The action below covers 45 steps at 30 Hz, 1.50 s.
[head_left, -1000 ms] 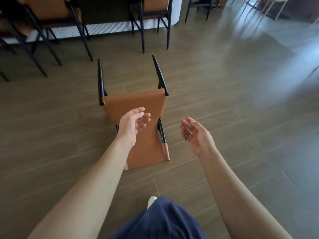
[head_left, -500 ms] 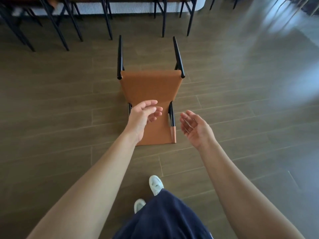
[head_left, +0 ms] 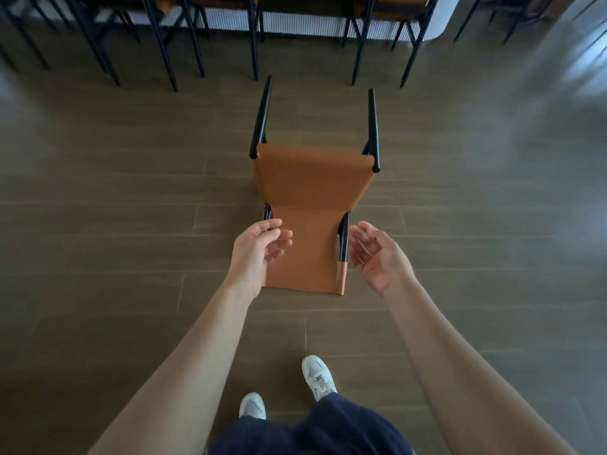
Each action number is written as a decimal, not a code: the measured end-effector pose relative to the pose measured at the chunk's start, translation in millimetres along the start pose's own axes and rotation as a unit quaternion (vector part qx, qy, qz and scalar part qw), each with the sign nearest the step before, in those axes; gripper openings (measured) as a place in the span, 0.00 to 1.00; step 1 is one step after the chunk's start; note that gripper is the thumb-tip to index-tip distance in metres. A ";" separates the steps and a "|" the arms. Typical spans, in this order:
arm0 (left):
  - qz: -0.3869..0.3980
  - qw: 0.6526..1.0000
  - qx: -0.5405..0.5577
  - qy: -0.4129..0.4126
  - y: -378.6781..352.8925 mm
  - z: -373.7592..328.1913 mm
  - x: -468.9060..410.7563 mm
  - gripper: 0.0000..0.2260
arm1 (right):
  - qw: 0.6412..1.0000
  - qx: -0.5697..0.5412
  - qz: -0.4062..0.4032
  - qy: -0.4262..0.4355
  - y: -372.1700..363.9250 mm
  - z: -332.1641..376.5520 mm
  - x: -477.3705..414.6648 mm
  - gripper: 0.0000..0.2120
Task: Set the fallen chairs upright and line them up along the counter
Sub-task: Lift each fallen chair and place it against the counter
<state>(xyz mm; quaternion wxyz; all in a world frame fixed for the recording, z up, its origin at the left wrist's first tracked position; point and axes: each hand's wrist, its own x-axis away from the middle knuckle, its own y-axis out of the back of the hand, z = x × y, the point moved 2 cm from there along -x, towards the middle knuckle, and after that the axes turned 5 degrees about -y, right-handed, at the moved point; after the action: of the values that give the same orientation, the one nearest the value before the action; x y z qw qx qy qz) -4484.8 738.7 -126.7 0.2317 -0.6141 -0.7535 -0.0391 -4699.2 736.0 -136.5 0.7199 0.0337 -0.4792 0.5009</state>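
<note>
The fallen chair (head_left: 312,221) lies on its back on the floor (head_left: 131,224), legs pointing far toward the worktop (head_left: 295,24). Left hand (head_left: 256,254) and right hand (head_left: 377,257) are open, holding nothing. Better to take both backrest edges evenly, then lift upward.

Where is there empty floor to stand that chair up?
Bare floor lies left and right of the fallen chair, and between its backrest and the shoes. Beyond its legs, the counter is crowded with upright chairs.
</note>
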 end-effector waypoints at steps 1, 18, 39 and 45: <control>-0.014 1.000 0.009 0.002 -3.4 1.7 -4.2 0.10 | 1.000 0.010 0.003 -0.006 -0.6 6.4 -7.0 0.08; -0.084 0.993 0.030 0.081 -17.7 128.7 -89.0 0.09 | 0.994 0.060 -0.007 -0.086 32.8 -19.5 -148.7 0.11; -0.068 0.998 -0.005 0.014 44.4 431.0 -348.7 0.11 | 0.991 0.079 -0.001 -0.106 143.6 -221.1 -505.0 0.07; -0.029 0.997 -0.066 -0.016 55.2 489.8 -410.1 0.10 | 0.994 0.045 0.007 -0.099 168.6 -262.9 -577.8 0.07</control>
<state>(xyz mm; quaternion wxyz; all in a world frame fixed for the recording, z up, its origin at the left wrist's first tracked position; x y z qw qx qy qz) -4523.4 548.3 -737.7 0.1773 -0.6067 -0.7701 -0.0861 -4676.2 560.5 -769.0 0.6635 0.1122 -0.5252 0.5209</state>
